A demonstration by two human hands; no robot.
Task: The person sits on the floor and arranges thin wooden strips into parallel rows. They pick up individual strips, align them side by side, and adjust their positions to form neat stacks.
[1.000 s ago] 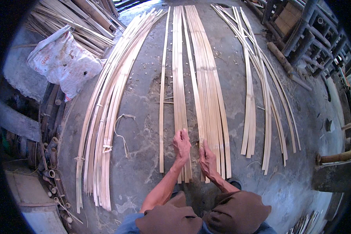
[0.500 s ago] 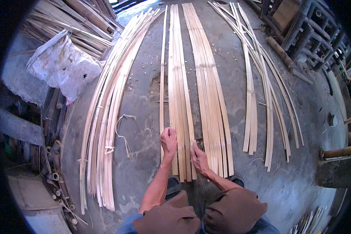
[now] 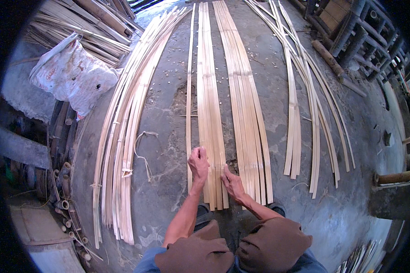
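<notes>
Long, pale bamboo strips lie side by side on the floor in front of me. My left hand (image 3: 198, 164) is closed, its fingers curled at the left edge of the middle group of bamboo strips (image 3: 208, 104). Against the right edge of that same group is my right hand (image 3: 233, 183), thumb uppermost and fingers bent; the fingertips are partly hidden. Between the two hands the strips lie flat and close together. One single strip (image 3: 190, 91) runs just left of the group, passing by my left hand. A wider row of strips (image 3: 246, 104) lies to the right.
A tied bundle of strips (image 3: 134, 104) is at the left, with a loose curled tie (image 3: 146, 159) beside it. Crossed strips (image 3: 310, 100) lie at the right. A white sack (image 3: 75, 75) and cut bamboo poles (image 3: 64, 204) line the left side; a dark rack (image 3: 364, 38) stands far right.
The middle strips have drawn closer together, and the gap near the rightmost strip has narrowed. My hands have barely shifted, the right one slightly to the left; the view has tilted a little.
</notes>
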